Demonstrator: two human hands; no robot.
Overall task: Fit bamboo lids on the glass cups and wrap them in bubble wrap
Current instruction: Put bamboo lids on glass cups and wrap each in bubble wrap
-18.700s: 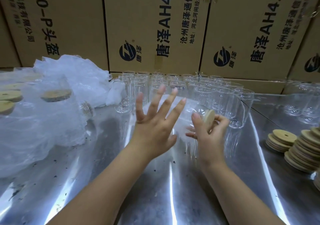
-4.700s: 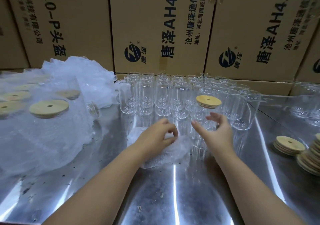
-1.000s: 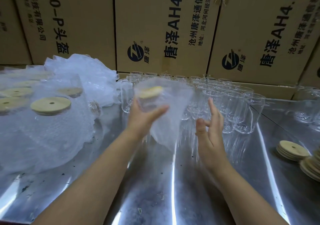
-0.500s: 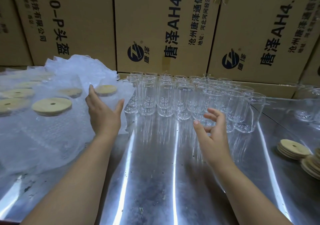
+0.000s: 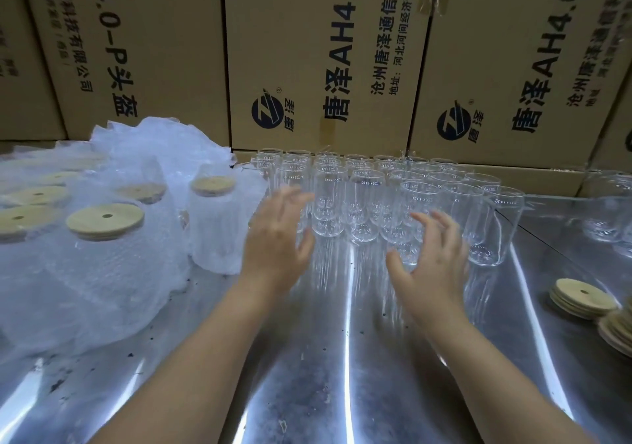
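Steel table [image 5: 342,375], shiny and streaked with glare, backed by a wall of printed cardboard boxes [image 5: 318,50]. Against the boxes, a tight block of bare glass cups [image 5: 362,204], all upright, rims open, not yet lidded.

Left hand [image 5: 277,248]: raised just in front of the cups' left corner, back of the hand up. Fingers straight and spread wide, tips blurred over the nearest glass. Holds nothing.

Right hand [image 5: 434,265]: raised just in front of the cups' right half, thumb swung out to the left, fingers loosely arched toward the glass. Wide too, and grips nothing. Cannot tell whether the fingertips touch a cup or stop short.

Both forearms bare, running up from the bottom edge toward the cups, hands apart with a strip of table between them.

Just left of the cups, a wrapped cup [image 5: 215,231], upright on the table, bubble wrap round its wall, bamboo lid [image 5: 212,185] seated on top. Farther left of the cups, more wrapped ones [image 5: 102,255] with lids on, bunched together, and a loose heap of wrap [image 5: 154,146] behind them.

Well right of the cups, loose lids [image 5: 584,298] in low stacks near the table's edge. Also right of the cups, nearer the boxes, more glassware [image 5: 612,211], blurred.
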